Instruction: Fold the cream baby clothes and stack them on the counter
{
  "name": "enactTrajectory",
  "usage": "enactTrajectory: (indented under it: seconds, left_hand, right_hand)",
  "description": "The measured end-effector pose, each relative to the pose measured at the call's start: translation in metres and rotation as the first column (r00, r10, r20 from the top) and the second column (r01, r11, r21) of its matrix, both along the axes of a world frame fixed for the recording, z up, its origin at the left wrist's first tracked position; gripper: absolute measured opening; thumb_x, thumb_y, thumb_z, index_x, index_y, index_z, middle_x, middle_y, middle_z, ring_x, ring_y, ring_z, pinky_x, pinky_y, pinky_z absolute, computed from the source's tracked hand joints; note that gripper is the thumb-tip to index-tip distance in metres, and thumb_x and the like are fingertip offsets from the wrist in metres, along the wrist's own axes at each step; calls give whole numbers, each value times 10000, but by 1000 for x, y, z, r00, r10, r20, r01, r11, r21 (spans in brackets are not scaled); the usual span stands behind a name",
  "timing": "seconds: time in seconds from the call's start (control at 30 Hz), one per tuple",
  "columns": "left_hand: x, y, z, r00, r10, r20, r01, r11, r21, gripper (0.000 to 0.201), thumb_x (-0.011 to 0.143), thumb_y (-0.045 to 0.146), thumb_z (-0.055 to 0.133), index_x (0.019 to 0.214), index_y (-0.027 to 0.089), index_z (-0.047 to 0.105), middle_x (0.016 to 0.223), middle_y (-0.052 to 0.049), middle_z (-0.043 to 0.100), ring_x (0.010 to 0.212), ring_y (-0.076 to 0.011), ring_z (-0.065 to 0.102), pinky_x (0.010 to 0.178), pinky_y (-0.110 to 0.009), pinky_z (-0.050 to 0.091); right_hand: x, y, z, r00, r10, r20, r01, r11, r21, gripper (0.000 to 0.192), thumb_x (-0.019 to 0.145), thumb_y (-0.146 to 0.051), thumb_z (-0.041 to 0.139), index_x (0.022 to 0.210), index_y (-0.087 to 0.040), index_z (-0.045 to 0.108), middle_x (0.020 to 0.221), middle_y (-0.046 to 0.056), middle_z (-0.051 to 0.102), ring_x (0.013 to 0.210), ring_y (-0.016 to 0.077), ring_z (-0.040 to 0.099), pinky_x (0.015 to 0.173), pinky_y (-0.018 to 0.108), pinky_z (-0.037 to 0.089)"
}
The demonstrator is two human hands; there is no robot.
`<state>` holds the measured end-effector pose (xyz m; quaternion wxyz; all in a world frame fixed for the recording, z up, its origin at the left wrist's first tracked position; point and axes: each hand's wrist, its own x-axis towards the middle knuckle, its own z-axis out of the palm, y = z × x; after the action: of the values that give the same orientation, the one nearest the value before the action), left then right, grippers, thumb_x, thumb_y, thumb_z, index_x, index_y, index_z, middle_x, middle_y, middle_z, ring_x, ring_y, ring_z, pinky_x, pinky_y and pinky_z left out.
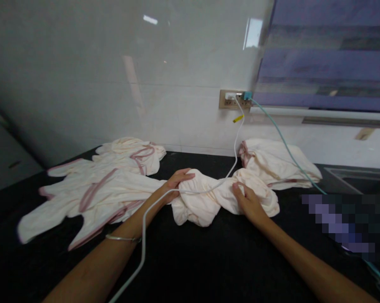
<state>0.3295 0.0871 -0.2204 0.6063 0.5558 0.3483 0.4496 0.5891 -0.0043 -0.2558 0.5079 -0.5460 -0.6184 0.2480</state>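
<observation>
At mid-frame, left hand (176, 181) and right hand (249, 203) grip a bunched cream garment (197, 206); looks soft, light, so grab thick folds.

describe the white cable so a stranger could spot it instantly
On the pale wall, find the beige outlet. The white cable drops from it, crosses the bunched cream cloth between the left hand and right hand, then runs to the bottom edge of the picture. Its white colour and yellow tag set it apart from the teal cable plugged in alongside.

Head view — facing forward, angled down, near black counter (190, 265)
</observation>
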Motion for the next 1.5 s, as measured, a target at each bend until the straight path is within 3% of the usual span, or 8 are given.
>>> enactTrajectory:
  seconds: [0.2, 0.43, 0.8, 1.0, 1.13, 1.3, 1.4, 1.5]
  left_hand:
    - [22, 0, -10, 929, -279, -242, 286, 958, -5, 390, 515, 353, 959, 706, 142, 693, 689, 10, 646, 645, -128, 570, 591, -207, 414]
    - [20, -12, -11, 858, -495, -135, 477, 867, -143, 369, 651, 397, 916, 860, 142, 751, 820, -31, 712, 726, -146, 639, 656, -218, 470]
    - [47, -51, -8, 486, -865, -122, 782, 493, -380, 605, 589, 407, 961, 1142, 257, 767, 949, -24, 759, 701, -144, 654, 605, -224, 479]
    - [53, -58, -6, 526, -827, -198, 768, 562, -306, 497, 684, 501, 894, 1097, 247, 787, 841, -13, 732, 603, -119, 585, 534, -219, 412]
    - [51, -55, -9, 556, -814, -171, 761, 581, -290, 477, 680, 457, 901, 1085, 237, 776, 924, -15, 736, 704, -136, 628, 606, -227, 452]
    - [54, -56, -16, 765, -644, 8, 626, 741, -244, 447, 673, 420, 896, 1013, 171, 749, 839, -28, 705, 644, -126, 615, 587, -224, 455]
    - [58, -55, -15, 877, -454, 158, 479, 853, -207, 436, 681, 425, 876, 991, 155, 731, 828, -44, 698, 647, -137, 622, 592, -231, 447]
    - [59, -54, -6, 922, -341, 181, 366, 921, -130, 427, 702, 469, 844, 955, 149, 716, 830, -49, 688, 688, -153, 623, 640, -251, 451]
  right_hand:
    - [-5, -8, 3, 970, 191, 153, -196, 980, 20, 296, 942, -499, 580, 1037, -229, 656, 1016, 52, 722, 929, 239, 635, 848, 361, 478]
    - [0, 0, -2, 992, -103, 76, 99, 994, 57, 324, 923, -516, 563, 874, -207, 646, 856, 59, 711, 800, 242, 623, 764, 362, 465]
    - [-1, 1, 0, 989, -137, 50, 130, 983, 129, 290, 922, -493, 562, 808, -227, 563, 748, 1, 625, 735, 199, 568, 716, 319, 439]
    - [0, 1, -10, 965, -260, 17, 252, 947, 200, 398, 895, -479, 623, 1176, -224, 503, 1051, 82, 653, 968, 258, 621, 891, 409, 488]
    - [-2, -4, -6, 941, -292, 172, 217, 909, 356, 463, 901, -412, 608, 1286, -200, 463, 1195, 141, 562, 1128, 296, 555, 1008, 494, 454]
    - [-8, -20, 12, 881, -373, 291, 216, 864, 454, 340, 911, -361, 572, 1216, -213, 568, 1123, 134, 557, 1056, 298, 552, 941, 484, 468]
    - [-12, -25, 14, 947, -241, 211, 173, 939, 297, 202, 939, -397, 533, 1047, -238, 598, 830, 42, 595, 751, 221, 565, 711, 372, 471]
    - [-13, -19, 8, 999, -43, -8, 44, 998, 42, 280, 939, -498, 503, 869, -245, 596, 666, 1, 587, 618, 192, 537, 575, 314, 422]
